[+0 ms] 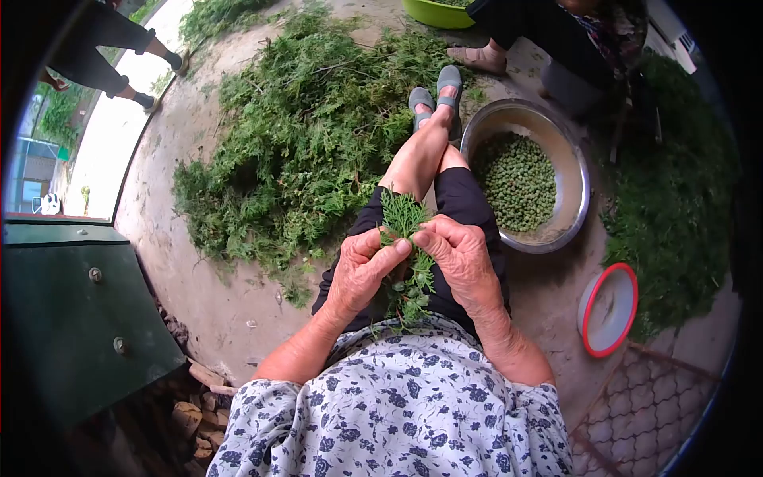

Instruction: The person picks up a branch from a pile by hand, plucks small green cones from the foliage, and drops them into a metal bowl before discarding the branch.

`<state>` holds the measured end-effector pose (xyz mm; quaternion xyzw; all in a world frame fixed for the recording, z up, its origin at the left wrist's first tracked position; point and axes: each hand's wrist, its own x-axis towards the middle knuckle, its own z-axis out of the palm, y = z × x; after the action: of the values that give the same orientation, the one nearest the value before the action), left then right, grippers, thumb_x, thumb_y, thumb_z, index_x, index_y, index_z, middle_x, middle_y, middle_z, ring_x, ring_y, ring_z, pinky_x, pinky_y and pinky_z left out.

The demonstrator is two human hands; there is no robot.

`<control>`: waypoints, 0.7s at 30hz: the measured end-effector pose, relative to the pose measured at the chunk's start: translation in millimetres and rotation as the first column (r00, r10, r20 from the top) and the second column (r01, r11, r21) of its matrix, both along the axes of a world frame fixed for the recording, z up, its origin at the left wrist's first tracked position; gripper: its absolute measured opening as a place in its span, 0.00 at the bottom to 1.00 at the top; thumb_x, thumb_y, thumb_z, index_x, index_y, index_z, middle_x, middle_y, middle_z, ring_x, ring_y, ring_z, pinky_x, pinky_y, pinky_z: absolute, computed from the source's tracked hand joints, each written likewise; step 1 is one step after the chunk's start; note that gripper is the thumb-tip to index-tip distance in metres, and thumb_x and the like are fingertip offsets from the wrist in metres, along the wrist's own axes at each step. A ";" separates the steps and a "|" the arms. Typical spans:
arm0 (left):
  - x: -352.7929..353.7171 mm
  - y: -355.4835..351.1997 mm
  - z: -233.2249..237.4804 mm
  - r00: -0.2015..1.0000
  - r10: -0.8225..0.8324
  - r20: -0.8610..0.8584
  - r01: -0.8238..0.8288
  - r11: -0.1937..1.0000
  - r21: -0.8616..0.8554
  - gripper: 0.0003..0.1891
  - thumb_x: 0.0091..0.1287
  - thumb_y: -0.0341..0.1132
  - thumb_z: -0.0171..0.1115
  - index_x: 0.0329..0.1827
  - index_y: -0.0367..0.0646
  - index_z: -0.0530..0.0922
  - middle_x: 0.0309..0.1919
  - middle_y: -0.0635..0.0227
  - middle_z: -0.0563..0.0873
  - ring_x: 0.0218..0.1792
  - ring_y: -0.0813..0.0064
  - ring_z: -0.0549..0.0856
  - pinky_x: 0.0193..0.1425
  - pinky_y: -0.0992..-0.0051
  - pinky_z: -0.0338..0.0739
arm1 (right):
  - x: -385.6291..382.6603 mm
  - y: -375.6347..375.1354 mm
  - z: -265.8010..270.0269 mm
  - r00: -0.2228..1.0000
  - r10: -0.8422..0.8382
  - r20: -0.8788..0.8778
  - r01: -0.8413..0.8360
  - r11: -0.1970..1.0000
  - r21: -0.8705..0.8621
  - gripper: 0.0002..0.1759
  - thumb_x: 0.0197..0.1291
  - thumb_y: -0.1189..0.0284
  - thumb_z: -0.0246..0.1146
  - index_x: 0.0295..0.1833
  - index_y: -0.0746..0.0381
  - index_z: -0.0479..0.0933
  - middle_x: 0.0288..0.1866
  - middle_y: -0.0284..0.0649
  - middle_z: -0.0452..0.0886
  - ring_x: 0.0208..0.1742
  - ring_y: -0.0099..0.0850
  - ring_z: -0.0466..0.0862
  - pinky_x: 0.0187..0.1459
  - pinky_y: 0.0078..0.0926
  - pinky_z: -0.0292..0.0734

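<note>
Above my lap, both hands meet at a green conifer sprig (404, 213) with flat, scaly leaves and small green cones on its lower part. My left hand (366, 270) pinches the sprig between thumb and fingers. On the other side, my right hand (462, 266) has its thumb and forefinger closed at the middle of the same sprig; whether a single cone is between them is hidden. Right of my legs stands a wide metal basin (579, 179), partly filled with small green cones (518, 183).
A big heap of cut conifer branches (294, 135) covers the ground ahead and left. More greenery (675, 215) lies right, near a red-rimmed white basin (610, 310). A seated person (548, 40) is ahead beside a lime-green tub (437, 14); another person (111, 48) stands far left.
</note>
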<state>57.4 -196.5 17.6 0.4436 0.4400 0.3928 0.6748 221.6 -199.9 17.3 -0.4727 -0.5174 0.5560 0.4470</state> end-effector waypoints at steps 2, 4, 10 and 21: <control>-1.3 -0.1 -0.6 1.000 -0.003 -0.009 0.003 1.000 -0.001 0.09 0.64 0.34 0.58 0.30 0.38 0.78 0.19 0.77 0.77 0.21 0.88 0.72 0.25 0.83 0.65 | -4.6 -3.0 -2.6 0.993 -0.073 -0.089 0.066 0.995 -0.073 0.13 0.59 0.67 0.62 0.38 0.69 0.79 0.25 0.31 0.77 0.27 0.15 0.70 0.32 0.16 0.67; -1.9 -0.1 -1.1 0.989 0.016 -0.147 -0.007 0.998 0.063 0.08 0.63 0.33 0.59 0.30 0.38 0.79 0.19 0.77 0.77 0.21 0.88 0.72 0.24 0.83 0.64 | -6.1 -4.0 -0.4 0.990 -0.073 -0.119 0.062 0.994 -0.090 0.12 0.59 0.68 0.63 0.37 0.68 0.79 0.24 0.29 0.77 0.27 0.14 0.69 0.31 0.15 0.66; 0.9 -1.6 11.3 0.997 0.077 0.000 -0.076 0.992 -0.099 0.08 0.63 0.33 0.60 0.30 0.38 0.80 0.20 0.76 0.79 0.22 0.89 0.73 0.25 0.84 0.66 | -5.5 1.2 -16.8 0.852 -0.146 -0.503 -0.045 0.937 -0.347 0.09 0.58 0.70 0.63 0.36 0.66 0.78 0.27 0.28 0.78 0.28 0.15 0.73 0.32 0.13 0.70; 3.4 4.6 -5.5 0.934 0.258 0.247 -0.222 0.961 -0.164 0.05 0.63 0.33 0.61 0.36 0.41 0.78 0.28 0.72 0.82 0.27 0.85 0.79 0.31 0.83 0.75 | 7.4 -1.9 -26.1 0.725 -0.071 -0.686 -0.238 0.908 -0.345 0.16 0.60 0.75 0.59 0.54 0.65 0.69 0.44 0.34 0.75 0.39 0.21 0.77 0.38 0.16 0.73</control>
<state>60.8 -192.0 12.1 0.2835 0.4215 0.4981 0.7027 229.0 -201.9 -8.8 -0.2927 -0.2086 0.8060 0.4702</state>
